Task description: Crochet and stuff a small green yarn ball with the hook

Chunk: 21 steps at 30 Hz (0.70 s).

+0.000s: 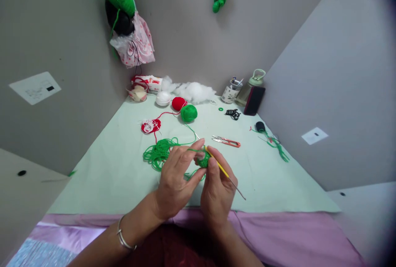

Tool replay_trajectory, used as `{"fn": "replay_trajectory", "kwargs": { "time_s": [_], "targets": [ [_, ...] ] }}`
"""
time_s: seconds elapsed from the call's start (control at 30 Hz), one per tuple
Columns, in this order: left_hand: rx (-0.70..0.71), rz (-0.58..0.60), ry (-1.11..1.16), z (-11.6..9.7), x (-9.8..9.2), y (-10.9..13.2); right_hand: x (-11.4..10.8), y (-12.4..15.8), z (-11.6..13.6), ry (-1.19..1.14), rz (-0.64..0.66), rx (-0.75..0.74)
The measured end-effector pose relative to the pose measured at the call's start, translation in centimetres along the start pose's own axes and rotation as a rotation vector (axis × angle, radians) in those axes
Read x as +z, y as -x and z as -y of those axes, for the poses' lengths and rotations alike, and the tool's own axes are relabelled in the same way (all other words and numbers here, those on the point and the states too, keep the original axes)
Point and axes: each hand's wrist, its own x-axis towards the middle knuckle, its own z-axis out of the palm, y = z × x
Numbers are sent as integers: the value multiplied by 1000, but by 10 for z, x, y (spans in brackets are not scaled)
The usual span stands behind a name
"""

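Note:
Between both hands is a small round green crochet piece (203, 160), with something pale showing at its left side. My left hand (177, 176) pinches its left edge, and a strand of green yarn runs over the fingers to the piece. In my right hand (219, 186) is a crochet hook (221, 165) with a yellow handle, its far metal end pointing down to the right. The fingers of that hand also touch the crochet piece. Loose green yarn (157, 151) lies tangled on the table just left of the hands.
Thread snips (228, 141) with orange handles lie beyond my right hand. A green yarn ball (188, 113), a red ball (178, 103) and white stuffing (194, 91) are farther back. A phone (254, 100) leans against a bottle (249, 87) at right. Black thread (260, 127) stands near the right edge.

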Motion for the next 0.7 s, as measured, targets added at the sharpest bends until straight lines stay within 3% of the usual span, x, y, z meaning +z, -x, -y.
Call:
{"fn": "replay_trajectory", "kwargs": {
  "time_s": [0.23,0.43,0.57,0.7],
  "targets": [
    [-53,-27,6,0,4,1,6,3,-8,-26,-54,26],
    [-57,21,-1,3,8,-1,10,1,-13,-84,-97,57],
    [-232,54,119,7,0,0,5,-6,-11,-49,14,82],
    [-469,91,362,6,-9,3,-1,-12,-9,-41,-4,-46]
  ]
}}
